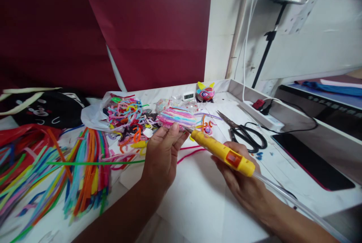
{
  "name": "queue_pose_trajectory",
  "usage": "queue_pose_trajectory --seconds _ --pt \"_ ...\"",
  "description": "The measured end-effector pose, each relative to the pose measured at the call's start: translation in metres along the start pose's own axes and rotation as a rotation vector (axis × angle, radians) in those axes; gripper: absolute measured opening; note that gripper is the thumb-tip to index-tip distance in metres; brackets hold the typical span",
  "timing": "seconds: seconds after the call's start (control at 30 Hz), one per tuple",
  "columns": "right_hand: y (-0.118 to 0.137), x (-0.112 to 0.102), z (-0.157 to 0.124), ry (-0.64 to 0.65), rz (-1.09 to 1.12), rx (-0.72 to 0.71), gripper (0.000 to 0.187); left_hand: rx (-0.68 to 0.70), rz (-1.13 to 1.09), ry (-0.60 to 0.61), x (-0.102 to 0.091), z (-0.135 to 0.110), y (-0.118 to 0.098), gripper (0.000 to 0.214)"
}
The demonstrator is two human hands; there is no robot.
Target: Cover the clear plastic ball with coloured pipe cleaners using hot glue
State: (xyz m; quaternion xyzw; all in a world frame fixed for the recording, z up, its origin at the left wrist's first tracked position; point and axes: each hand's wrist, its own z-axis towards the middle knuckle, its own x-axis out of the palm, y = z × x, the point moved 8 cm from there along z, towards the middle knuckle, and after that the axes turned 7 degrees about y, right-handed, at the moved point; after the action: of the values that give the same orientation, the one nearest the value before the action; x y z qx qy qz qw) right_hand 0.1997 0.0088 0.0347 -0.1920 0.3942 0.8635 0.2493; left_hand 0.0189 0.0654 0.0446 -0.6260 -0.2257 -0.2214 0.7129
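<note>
My left hand (164, 152) grips a flat, fuzzy piece of pipe cleaners (177, 117) laid side by side in pink, white, blue and purple stripes. In my right hand (237, 167) is a yellow soldering iron (223, 152), with an orange window in its handle and a translucent cord running off to the lower right. Its thin metal tip points at the near right edge of the striped piece, by my left fingertips; whether it touches cannot be made out. Just beyond lies a small purple-centred eye piece (208, 130).
Bundles of coloured pipe cleaners (89, 171) and a bag of curled scraps (124, 111) lie left. Black scissors (240, 132), a phone (312, 160) and a power strip (263, 115) sit right. A digital clock (188, 96) and a colourful fuzzy figure (205, 92) stand at the back.
</note>
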Motion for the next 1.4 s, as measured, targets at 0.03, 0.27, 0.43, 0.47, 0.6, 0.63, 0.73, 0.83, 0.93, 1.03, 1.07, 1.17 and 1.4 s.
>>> queue_pose_trajectory --seconds 0.03,0.27,0.43,0.47,0.6,0.63,0.73,0.83,0.93,1.03,1.07,1.17,1.4 --pt "0.000 0.000 0.000 -0.005 0.000 0.000 0.019 0.000 0.003 -0.002 0.000 0.000 0.000 0.021" --pt "0.007 -0.002 0.000 0.000 -0.048 -0.054 0.017 0.002 -0.007 0.015 0.001 -0.002 0.005 0.013" --pt "0.006 -0.002 0.000 -0.001 -0.047 -0.039 0.018 -0.002 -0.008 0.026 0.002 -0.002 0.005 0.012" --pt "0.006 -0.002 0.000 -0.004 -0.054 -0.041 0.017 -0.001 -0.009 0.026 0.002 -0.002 0.004 0.011" --pt "0.006 -0.004 0.000 -0.019 -0.080 -0.056 0.017 0.010 -0.023 0.009 0.001 -0.001 0.001 0.012" --pt "0.006 -0.004 0.000 -0.023 -0.082 -0.059 0.018 0.012 -0.029 0.002 0.000 -0.001 0.000 0.013" --pt "0.005 -0.003 -0.001 -0.017 -0.070 -0.071 0.019 0.014 -0.048 -0.017 0.000 -0.001 -0.001 0.013" --pt "0.002 -0.001 -0.002 -0.010 -0.047 -0.062 0.020 0.012 -0.056 -0.033 -0.001 -0.002 -0.001 0.012" --pt "0.002 -0.001 -0.003 -0.026 -0.048 -0.068 0.020 0.006 -0.060 -0.044 -0.002 -0.002 0.000 0.014" --pt "0.001 -0.002 -0.002 -0.027 -0.043 -0.063 0.020 0.002 -0.057 -0.054 -0.003 -0.001 0.000 0.010" --pt "0.001 -0.002 -0.001 -0.027 -0.042 -0.059 0.019 -0.001 -0.054 -0.057 -0.003 -0.001 0.000 0.008" --pt "0.000 -0.003 -0.001 -0.035 -0.048 -0.054 0.017 -0.009 -0.051 -0.065 -0.004 -0.001 -0.001 0.005" --pt "-0.006 -0.002 -0.005 -0.046 -0.036 -0.049 0.021 -0.010 -0.042 -0.097 -0.006 0.000 -0.002 0.004"
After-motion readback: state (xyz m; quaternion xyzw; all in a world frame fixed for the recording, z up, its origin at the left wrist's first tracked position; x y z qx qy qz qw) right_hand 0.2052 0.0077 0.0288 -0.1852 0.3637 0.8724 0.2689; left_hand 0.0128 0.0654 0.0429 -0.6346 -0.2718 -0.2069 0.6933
